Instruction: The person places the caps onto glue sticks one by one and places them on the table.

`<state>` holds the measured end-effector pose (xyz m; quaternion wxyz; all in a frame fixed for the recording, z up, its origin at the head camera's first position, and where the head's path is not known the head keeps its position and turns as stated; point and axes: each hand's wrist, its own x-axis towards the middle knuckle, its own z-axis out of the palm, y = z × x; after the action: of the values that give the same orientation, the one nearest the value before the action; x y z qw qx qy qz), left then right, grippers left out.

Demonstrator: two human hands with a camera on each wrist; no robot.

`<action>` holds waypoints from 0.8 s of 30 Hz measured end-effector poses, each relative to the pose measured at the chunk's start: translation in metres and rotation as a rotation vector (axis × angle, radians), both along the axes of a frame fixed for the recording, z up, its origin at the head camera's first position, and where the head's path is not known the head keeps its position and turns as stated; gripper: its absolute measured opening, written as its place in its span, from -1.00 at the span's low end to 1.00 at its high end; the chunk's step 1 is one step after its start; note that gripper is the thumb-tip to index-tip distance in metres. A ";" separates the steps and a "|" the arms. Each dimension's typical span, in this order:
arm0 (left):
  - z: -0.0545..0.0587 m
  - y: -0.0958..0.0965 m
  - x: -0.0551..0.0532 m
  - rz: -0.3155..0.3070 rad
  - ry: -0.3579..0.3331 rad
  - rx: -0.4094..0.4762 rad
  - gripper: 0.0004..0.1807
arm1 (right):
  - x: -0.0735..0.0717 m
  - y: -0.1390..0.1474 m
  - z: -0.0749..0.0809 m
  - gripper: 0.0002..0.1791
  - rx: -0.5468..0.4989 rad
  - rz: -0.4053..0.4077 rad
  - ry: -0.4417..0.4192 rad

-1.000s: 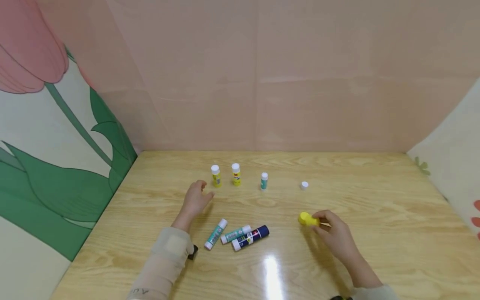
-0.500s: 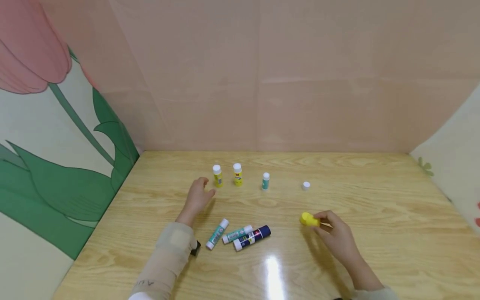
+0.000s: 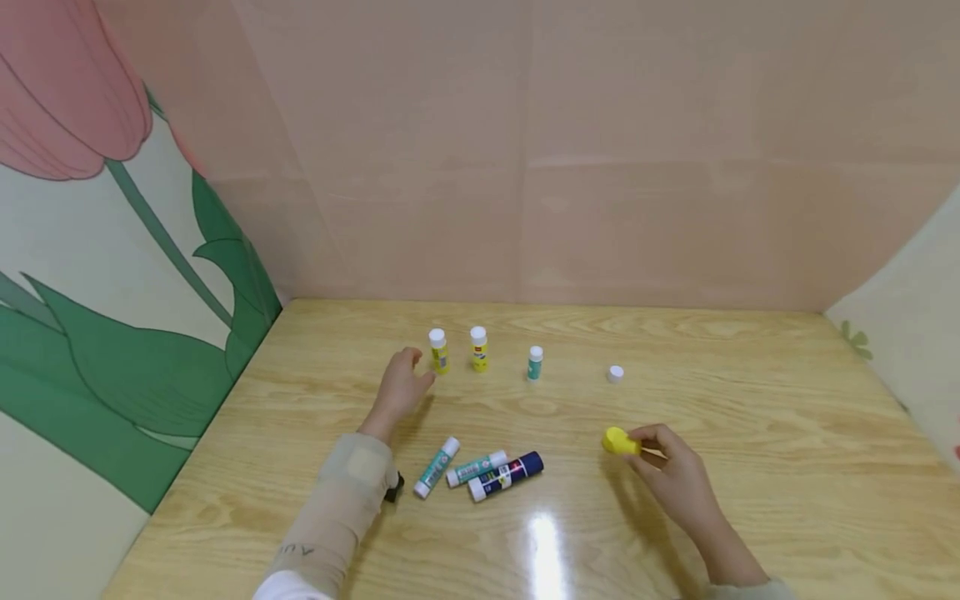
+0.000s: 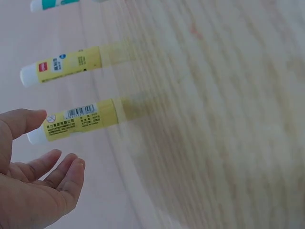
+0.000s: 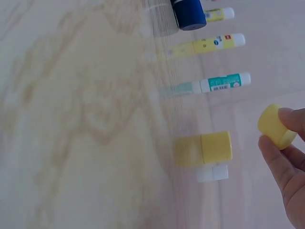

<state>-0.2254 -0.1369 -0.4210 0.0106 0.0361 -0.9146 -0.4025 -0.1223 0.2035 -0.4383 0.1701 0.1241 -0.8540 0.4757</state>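
My right hand (image 3: pixel 678 479) pinches a yellow cap (image 5: pixel 274 125) between thumb and fingers, held above the table. A second yellow cap (image 5: pixel 217 147) stands on the tabletop close by, with a white cap (image 3: pixel 616 374) farther back. My left hand (image 3: pixel 401 387), fingers loosely bent, is beside the leftmost upright yellow glue stick (image 4: pixel 78 121); in the left wrist view its thumb overlaps that stick's white top. Another yellow glue stick (image 3: pixel 479 350) and a smaller teal glue stick (image 3: pixel 535 364) stand upright to the right of it.
Between the arms lie two teal glue sticks (image 3: pixel 437 468) and a dark blue one (image 3: pixel 507 476). The wooden table (image 3: pixel 787 400) meets a pink backdrop (image 3: pixel 525 208) at its back edge, with printed panels at both sides.
My left hand has edged slightly closer to the leftmost yellow glue stick. My right hand keeps its hold on the yellow cap in nearly the same place. The head view has shifted a little.
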 end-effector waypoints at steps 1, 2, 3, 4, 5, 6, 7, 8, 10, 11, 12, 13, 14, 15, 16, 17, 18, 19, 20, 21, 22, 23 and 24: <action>0.001 0.001 -0.001 -0.004 0.005 -0.001 -0.50 | 0.000 0.000 0.000 -0.69 -0.007 0.003 -0.001; 0.001 0.001 -0.002 -0.006 0.007 0.000 -0.50 | 0.000 0.000 0.000 -0.69 -0.008 0.005 0.001; 0.002 0.002 -0.004 -0.009 0.009 0.001 -0.50 | 0.000 0.000 0.000 -0.69 -0.008 0.008 0.002; 0.002 0.003 -0.005 -0.012 0.012 0.000 -0.51 | 0.000 -0.001 0.000 -0.69 -0.009 0.010 0.001; 0.002 0.003 -0.006 -0.012 0.013 0.001 -0.51 | 0.000 -0.001 0.000 -0.69 -0.009 0.012 0.002; 0.003 0.003 -0.007 -0.016 0.014 -0.002 -0.51 | 0.000 -0.001 0.000 -0.69 -0.004 0.010 0.001; 0.003 0.004 -0.008 -0.019 0.016 -0.003 -0.51 | 0.000 -0.001 0.000 -0.69 -0.002 0.011 -0.001; 0.004 0.004 -0.009 -0.022 0.016 -0.001 -0.51 | 0.000 -0.001 0.000 -0.69 -0.002 0.011 -0.001; 0.005 0.005 -0.010 -0.029 0.020 0.001 -0.51 | 0.000 -0.001 0.001 -0.69 -0.003 0.007 -0.008; 0.006 0.005 -0.011 -0.034 0.025 0.003 -0.51 | 0.000 -0.001 0.001 -0.69 -0.005 0.006 -0.010; 0.006 0.005 -0.011 -0.036 0.022 0.008 -0.51 | 0.000 -0.001 0.001 -0.69 -0.006 0.005 -0.014; 0.007 0.005 -0.012 -0.037 0.018 0.015 -0.51 | 0.001 -0.001 0.001 -0.69 -0.007 0.004 -0.017; 0.008 0.005 -0.012 -0.039 0.013 0.021 -0.51 | 0.001 -0.001 0.001 -0.69 -0.005 0.003 -0.018; 0.008 0.005 -0.012 -0.043 0.014 0.023 -0.51 | 0.001 -0.001 0.002 -0.69 -0.005 0.002 -0.021; 0.008 0.005 -0.013 -0.043 0.013 0.028 -0.51 | 0.001 -0.001 0.002 -0.70 -0.005 0.002 -0.024; 0.008 0.006 -0.014 -0.044 0.009 0.033 -0.51 | 0.001 -0.001 0.002 -0.70 -0.004 0.003 -0.025; 0.008 0.006 -0.014 -0.045 0.005 0.037 -0.51 | 0.002 -0.001 0.003 -0.70 0.000 0.001 -0.029; 0.008 0.006 -0.015 -0.047 0.008 0.040 -0.50 | 0.002 -0.001 0.003 -0.70 0.001 0.000 -0.032; 0.007 0.006 -0.017 -0.048 0.009 0.043 -0.50 | 0.003 -0.001 0.003 -0.71 0.000 -0.001 -0.035; 0.007 0.006 -0.018 -0.049 0.013 0.043 -0.50 | 0.003 -0.001 0.003 -0.71 0.000 -0.002 -0.037; 0.007 0.006 -0.019 -0.047 0.012 0.044 -0.51 | 0.004 -0.001 0.004 -0.71 0.000 -0.003 -0.039; 0.007 0.006 -0.020 -0.047 0.013 0.046 -0.51 | 0.004 -0.001 0.004 -0.71 -0.001 -0.004 -0.040; 0.006 0.006 -0.021 -0.047 0.017 0.045 -0.51 | 0.004 -0.001 0.004 -0.71 -0.003 -0.005 -0.041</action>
<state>-0.2467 -0.1306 -0.4146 0.0079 0.0115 -0.9058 -0.4236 -0.1181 0.2025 -0.4343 0.1541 0.1120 -0.8570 0.4788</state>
